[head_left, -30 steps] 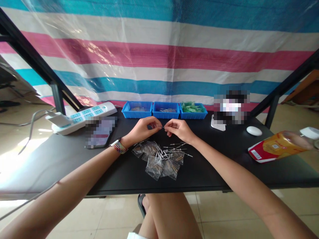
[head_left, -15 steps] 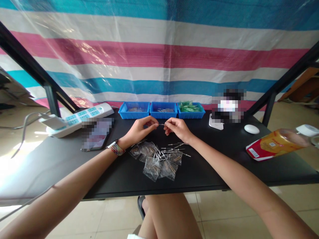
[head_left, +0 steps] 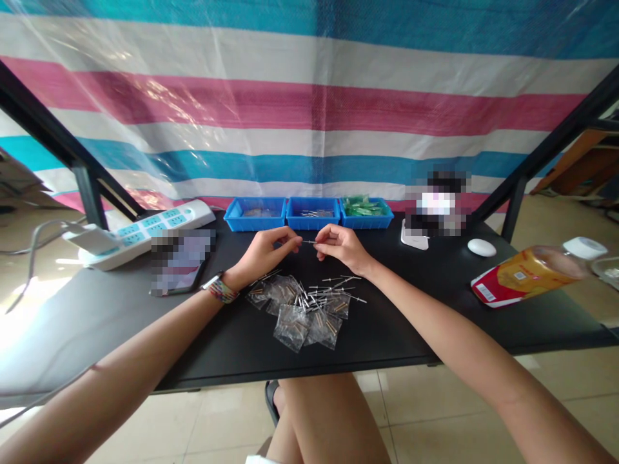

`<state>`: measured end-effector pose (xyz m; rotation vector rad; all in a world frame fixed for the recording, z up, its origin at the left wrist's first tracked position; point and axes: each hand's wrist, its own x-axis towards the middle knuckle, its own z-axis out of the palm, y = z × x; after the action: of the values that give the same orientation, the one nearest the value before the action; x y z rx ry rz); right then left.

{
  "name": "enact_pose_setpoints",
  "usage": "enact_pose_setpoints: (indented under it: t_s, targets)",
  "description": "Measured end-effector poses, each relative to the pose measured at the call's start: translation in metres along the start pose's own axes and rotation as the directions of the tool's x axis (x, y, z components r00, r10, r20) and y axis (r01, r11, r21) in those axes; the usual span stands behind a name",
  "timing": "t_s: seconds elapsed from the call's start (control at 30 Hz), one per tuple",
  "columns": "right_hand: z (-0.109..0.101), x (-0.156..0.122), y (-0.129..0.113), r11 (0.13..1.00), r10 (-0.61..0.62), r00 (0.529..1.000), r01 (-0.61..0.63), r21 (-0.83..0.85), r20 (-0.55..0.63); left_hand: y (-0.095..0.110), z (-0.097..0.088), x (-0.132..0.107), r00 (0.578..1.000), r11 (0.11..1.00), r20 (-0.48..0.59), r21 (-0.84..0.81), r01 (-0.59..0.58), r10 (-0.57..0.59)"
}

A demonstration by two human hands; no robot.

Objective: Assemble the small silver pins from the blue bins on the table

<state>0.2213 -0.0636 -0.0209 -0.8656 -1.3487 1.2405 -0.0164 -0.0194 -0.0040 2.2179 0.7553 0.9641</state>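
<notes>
A thin silvery rivet (head_left: pixel 309 241) spans the gap between my fingertips. My left hand (head_left: pixel 275 250) pinches its left end between thumb and forefinger, and my right hand (head_left: pixel 341 248) pinches the right end. Below my hands lies a loose pile of similar rivets (head_left: pixel 314 298) with long thin pins. Around and under the pile are several small clear plastic bags (head_left: pixel 293 325) with brass-coloured pins inside. Just beyond my hands stand three blue bins: the left bin (head_left: pixel 255 224) holds clear bags, the middle bin (head_left: pixel 313 223) rivets, the right bin (head_left: pixel 366 222) green packets.
At the left are a white power strip (head_left: pixel 159 225) with a plugged-in cable and a phone (head_left: pixel 181 270). To the right lie a white case (head_left: pixel 414 240), a white mouse-like object (head_left: pixel 481 247) and a tilted drink bottle (head_left: pixel 522 276). A striped sheet (head_left: pixel 309 103) hangs behind the black table (head_left: pixel 232 351).
The whole scene has shifted slightly left in view. Both hands still hold the rivet, and a little more of it shows between my fingers. Nothing on the table has visibly moved.
</notes>
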Motion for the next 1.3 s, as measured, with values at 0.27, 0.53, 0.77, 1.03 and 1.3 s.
enact_pose_setpoints:
  t_s: [0.27,0.53,0.77,1.03,1.3]
  targets:
    - [0.001,-0.002,-0.003,0.997,-0.04,0.999,0.038,-0.073,-0.031,0.006,-0.001,0.0,1.0,1.0,0.03,0.011,0.002,-0.002]
    - [-0.007,0.021,-0.006,0.993,-0.102,0.913,0.073,-0.089,-0.395,0.012,-0.001,0.001,0.996,1.0,0.095,-0.004,-0.005,0.005]
    - [-0.011,0.012,-0.009,0.981,-0.08,0.952,0.024,-0.19,-0.294,0.01,-0.002,0.0,0.994,1.0,0.109,0.016,-0.016,0.014]
    - [-0.014,0.005,-0.006,0.853,-0.172,0.983,0.114,-0.51,-0.068,0.01,-0.003,0.001,0.992,0.999,0.122,0.039,-0.03,0.025]
    - [-0.02,0.038,-0.038,0.304,-0.302,0.946,-0.019,-0.952,-0.115,0.008,-0.002,0.0,0.989,0.996,0.139,0.061,-0.058,0.049]
